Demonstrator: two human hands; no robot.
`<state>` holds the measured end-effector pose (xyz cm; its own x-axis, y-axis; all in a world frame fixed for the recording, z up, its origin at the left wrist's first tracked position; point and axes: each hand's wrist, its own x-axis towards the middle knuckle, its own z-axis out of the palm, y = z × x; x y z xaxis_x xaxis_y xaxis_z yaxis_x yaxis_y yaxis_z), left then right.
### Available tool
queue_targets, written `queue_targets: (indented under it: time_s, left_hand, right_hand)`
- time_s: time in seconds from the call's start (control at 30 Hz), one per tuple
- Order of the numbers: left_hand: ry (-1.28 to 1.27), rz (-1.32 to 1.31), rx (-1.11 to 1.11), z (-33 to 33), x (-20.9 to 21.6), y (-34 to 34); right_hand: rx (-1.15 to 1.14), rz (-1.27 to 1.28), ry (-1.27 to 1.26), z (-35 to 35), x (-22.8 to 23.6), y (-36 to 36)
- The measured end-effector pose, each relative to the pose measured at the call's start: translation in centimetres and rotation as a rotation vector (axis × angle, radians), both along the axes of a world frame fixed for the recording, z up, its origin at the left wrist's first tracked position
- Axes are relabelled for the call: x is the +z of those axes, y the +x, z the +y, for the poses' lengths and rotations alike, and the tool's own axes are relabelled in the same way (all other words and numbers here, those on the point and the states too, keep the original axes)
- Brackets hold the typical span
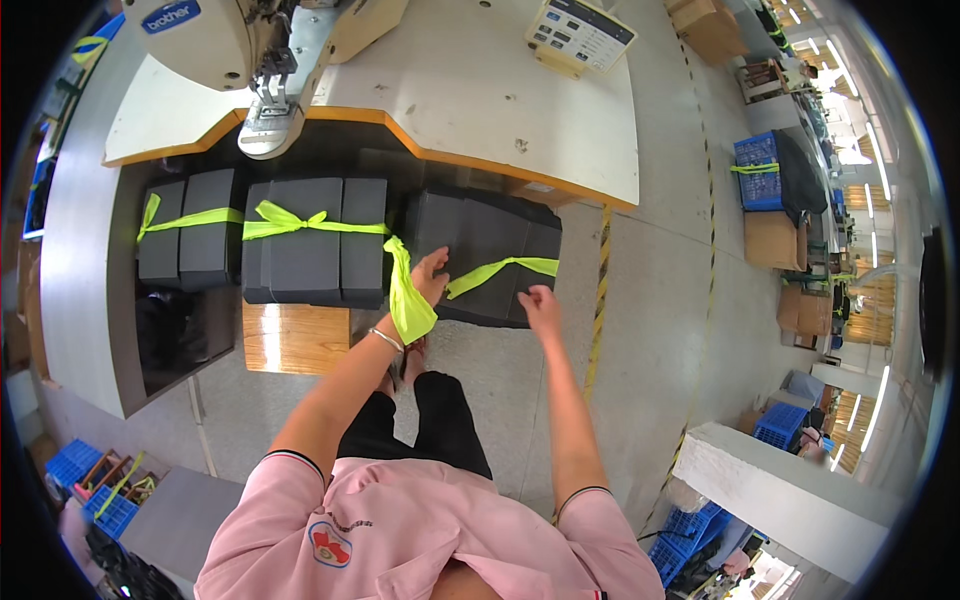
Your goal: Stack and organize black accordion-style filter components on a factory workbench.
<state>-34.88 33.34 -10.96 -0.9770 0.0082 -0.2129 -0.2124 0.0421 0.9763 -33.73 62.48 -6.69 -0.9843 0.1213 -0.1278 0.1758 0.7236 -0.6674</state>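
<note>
A stack of black panels (485, 230), crossed by a neon yellow-green strip (505, 268), stands at the right of a row of similar bundles. My left hand (430, 278) is at its left side, fingers stretched out against the black edge. A wide loose neon cloth tail (408, 305) drapes over that wrist. At the stack's front right edge is my right hand (541, 308), its fingers curled together; whatever they hold is too small to tell. The middle black bundle (305, 265) has a neon bow (285, 220) tied on top.
Another tied black bundle (208, 235) stands at the left. Above the row is a white sewing table (450, 75) with an orange edge, a sewing machine (275, 110) and a control panel (580, 35). A wooden stool (297, 338) is below the middle bundle.
</note>
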Motion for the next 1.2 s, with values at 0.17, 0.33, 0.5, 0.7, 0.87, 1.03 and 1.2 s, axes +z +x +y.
queue_targets:
  time_s: [0.17,0.33,0.5,0.7,0.87,1.03,1.2]
  left_hand:
    - [0.135,-0.056,0.085,-1.5,-3.8,-0.1]
    - [0.099,-0.194,0.073,0.0,-3.3,-0.8]
    - [0.228,-0.18,0.18,0.9,-1.5,-2.9]
    - [0.236,-0.537,0.23,-1.2,2.6,-2.4]
    - [0.758,-0.435,0.428,-8.0,4.9,-1.0]
    - [0.916,-0.155,0.753,-7.2,8.8,0.2]
    - [0.246,-0.344,0.311,8.7,12.0,-1.5]
  right_hand:
    - [-0.142,0.093,0.077,-7.6,-1.1,-1.4]
    - [-0.294,0.046,-0.004,-6.0,-2.7,-2.5]
    - [-0.169,-0.205,-0.57,-1.2,-1.6,-4.8]
    - [-0.443,-0.129,-1.032,9.0,5.4,-5.3]
    - [-0.393,-0.259,-1.324,17.7,4.3,-3.6]
    - [-0.221,-0.603,-1.198,16.4,3.9,-2.6]
    - [0.03,-0.629,-0.825,12.8,0.4,-4.8]
